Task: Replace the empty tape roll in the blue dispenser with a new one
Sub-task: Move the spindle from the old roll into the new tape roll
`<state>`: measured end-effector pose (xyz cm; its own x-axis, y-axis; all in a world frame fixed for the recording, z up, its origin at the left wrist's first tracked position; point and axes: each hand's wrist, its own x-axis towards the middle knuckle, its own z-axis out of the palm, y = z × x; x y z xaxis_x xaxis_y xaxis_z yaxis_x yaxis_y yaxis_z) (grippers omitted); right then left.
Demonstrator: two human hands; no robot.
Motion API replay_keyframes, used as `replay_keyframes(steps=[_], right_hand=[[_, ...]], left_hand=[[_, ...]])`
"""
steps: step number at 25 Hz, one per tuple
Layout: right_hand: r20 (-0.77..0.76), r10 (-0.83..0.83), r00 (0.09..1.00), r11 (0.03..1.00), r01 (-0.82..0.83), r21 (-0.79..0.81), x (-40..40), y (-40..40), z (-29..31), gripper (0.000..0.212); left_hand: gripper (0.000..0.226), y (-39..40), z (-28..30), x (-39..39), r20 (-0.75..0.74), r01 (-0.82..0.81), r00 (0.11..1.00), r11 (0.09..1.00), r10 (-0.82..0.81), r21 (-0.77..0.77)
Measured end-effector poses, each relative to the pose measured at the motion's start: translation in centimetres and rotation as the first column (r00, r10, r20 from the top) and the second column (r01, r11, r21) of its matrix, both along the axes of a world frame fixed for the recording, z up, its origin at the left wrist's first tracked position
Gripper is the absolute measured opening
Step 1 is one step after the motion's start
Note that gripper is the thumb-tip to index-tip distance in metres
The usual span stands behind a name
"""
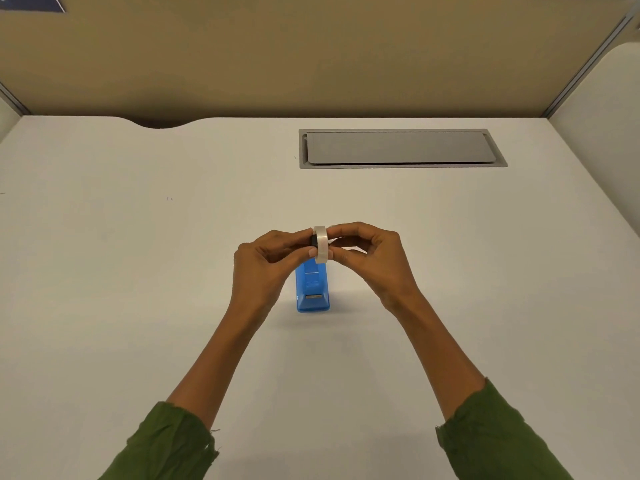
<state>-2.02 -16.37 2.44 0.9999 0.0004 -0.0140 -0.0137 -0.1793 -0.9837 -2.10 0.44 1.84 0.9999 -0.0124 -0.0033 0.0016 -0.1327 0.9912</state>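
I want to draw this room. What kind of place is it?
Probably an office cubicle: a plain white desk with a grey rectangular cable hatch set into it, tan fabric partition walls behind, and a blue plastic tape dispenser.

soft even overhead light, faint shadows on the desk [138,271], sharp focus, wide-angle bending at edges.

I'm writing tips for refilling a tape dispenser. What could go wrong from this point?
Both the left hand and right hand pinch the tape roll by fingertips above the blue dispenser, so it may slip and fall. The black hub looks only partly seated and might pop out.
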Motion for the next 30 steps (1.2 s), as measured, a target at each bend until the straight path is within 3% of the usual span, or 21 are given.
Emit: replay_keyframes(steps=[5, 13, 23, 30], right_hand=[[0.002, 0.051, 0.999, 0.999, -0.051, 0.003, 0.1, -0.5, 0.2, 0.031], [0.076, 0.091, 0.993, 0.979, -0.075, -0.191, 1.7, -0.3, 0.2, 0.031], [0.071, 0.111, 0.991, 0.946, -0.084, -0.312, 2.5, 1.3, -2.3, 0.043], [0.040, 0.153, 0.987, 0.875, -0.116, -0.470, 1.9, 1.4, -5.1, 0.059]], left_hand=[[0.021, 0.3, -0.3, 0.1, -0.052, 0.055, 0.997, 0.997, -0.058, -0.063], [0.021, 0.0, -0.8, 1.0, -0.095, 0.017, 0.995, 0.995, -0.026, -0.099], [0.024, 1.0, -2.9, 1.6, -0.055, 0.017, 0.998, 1.000, -0.016, 0.020], [0.046, 0.3, -5.1, 0.8, 0.018, -0.019, 1.000, 0.977, 0.016, 0.212]])
